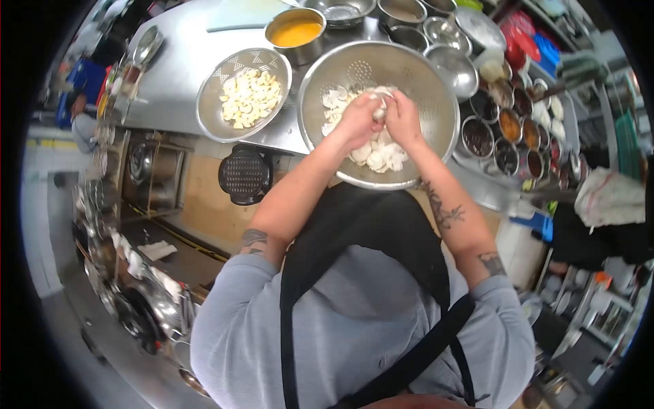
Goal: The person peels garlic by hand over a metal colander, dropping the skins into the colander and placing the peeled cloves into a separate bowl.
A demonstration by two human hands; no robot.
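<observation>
Both my hands are over the large steel colander, close together and closed. My left hand and my right hand meet around a whitish piece of garlic, largely hidden by my fingers. Below and around them in the colander lie unpeeled garlic and pale papery skins. To the left stands a smaller perforated steel bowl holding many peeled garlic cloves.
Behind the colanders are a steel pot of orange liquid, a pale cutting board and several metal bowls. Containers of dark and orange sauces crowd the right side. A black stool stands below the counter. Another person is at the far left.
</observation>
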